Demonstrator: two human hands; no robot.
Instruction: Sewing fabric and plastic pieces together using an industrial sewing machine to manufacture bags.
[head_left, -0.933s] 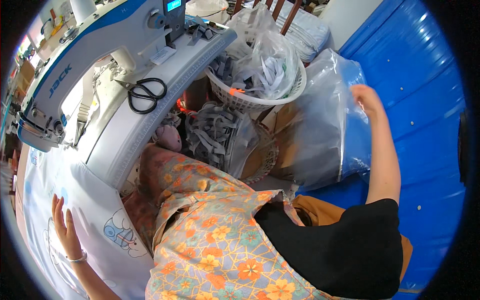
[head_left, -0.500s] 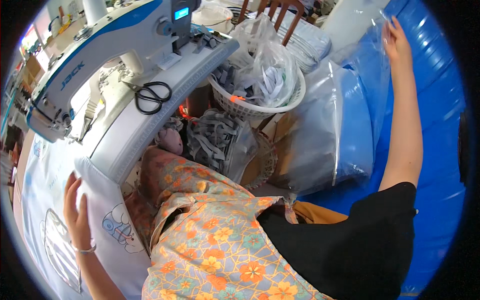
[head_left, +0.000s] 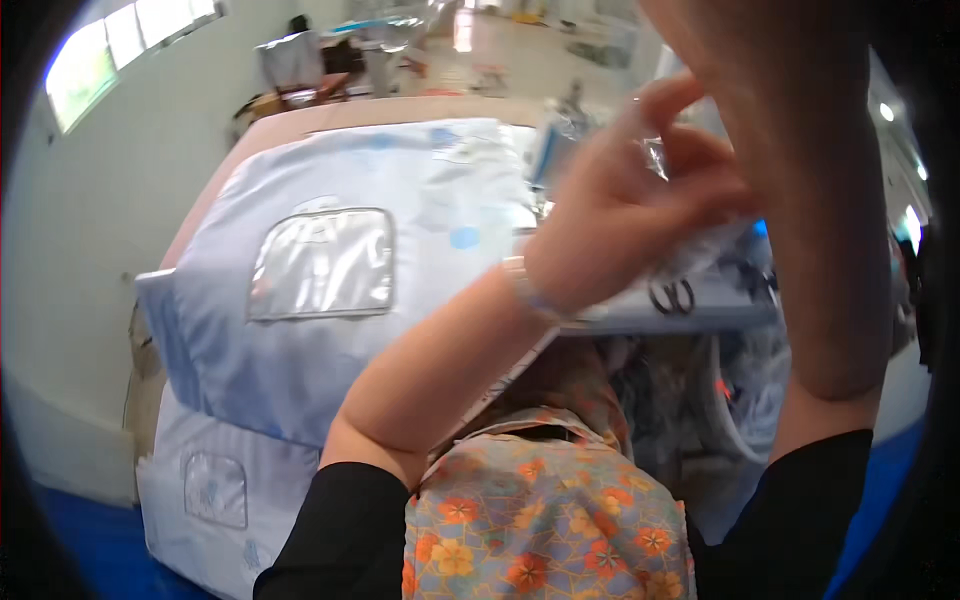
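My left hand (head_left: 615,215) is raised over the sewing table, its fingers bent and blurred, their tips running into my right forearm (head_left: 800,190). Shiny clear plastic (head_left: 655,155) shows between and around those fingers; whether they grip it cannot be made out. The right forearm rises across the right side, and its hand is beyond the top edge. To the left of the left forearm lies a large white and pale-blue fabric piece (head_left: 450,190) with a clear window panel (head_left: 325,265). Below it hangs another white piece with a smaller clear window (head_left: 215,490).
Black-handled scissors (head_left: 672,297) lie on the machine table beneath my left wrist. A white basket (head_left: 735,420) stands at the right below the table edge. Blue sheeting (head_left: 70,535) covers the floor at lower left. A chair (head_left: 300,75) stands at the back.
My view has swung left. The left hand has risen off the fabric to in front of me. My right arm, earlier stretched rightward with the clear plastic bag, now reaches up across the right side.
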